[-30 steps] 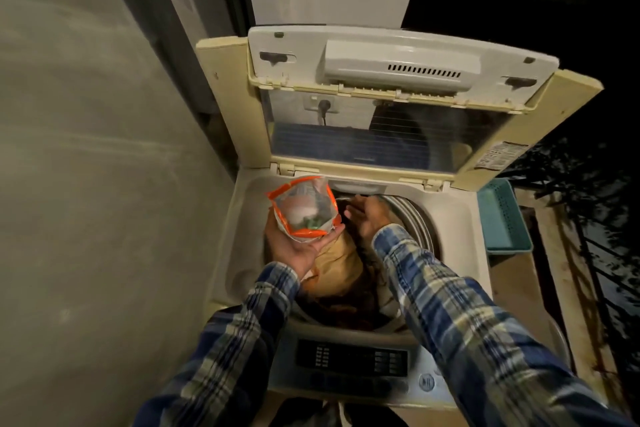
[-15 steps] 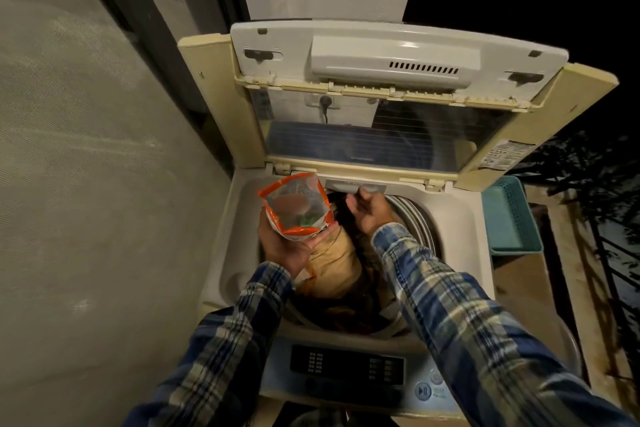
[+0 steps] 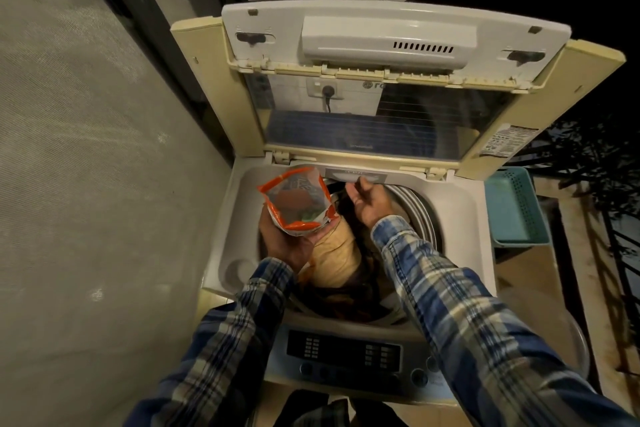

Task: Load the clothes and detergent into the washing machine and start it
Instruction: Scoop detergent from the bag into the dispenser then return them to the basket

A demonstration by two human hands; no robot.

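Note:
A top-loading washing machine (image 3: 453,204) stands with its lid (image 3: 381,42) folded up and open. Clothes (image 3: 337,253) fill the drum, a tan garment on top and dark ones beneath. My left hand (image 3: 287,243) grips an orange-and-white detergent pouch (image 3: 298,201) from below, holding it open-topped over the drum's left side. My right hand (image 3: 367,201) reaches over the drum, its fingertips touching the small white drawer (image 3: 356,176) at the tub's back rim. The control panel (image 3: 343,354) lies nearest me.
A teal plastic basket (image 3: 516,208) sits to the right of the machine on a ledge. A grey wall (image 3: 86,184) runs close along the left. A wall socket (image 3: 325,90) with a plug shows through the lid's window. Dark railing lies far right.
My right hand has moved from above the clothes up to the drawer at the back rim. The pouch in my left hand has shifted slightly up and back.

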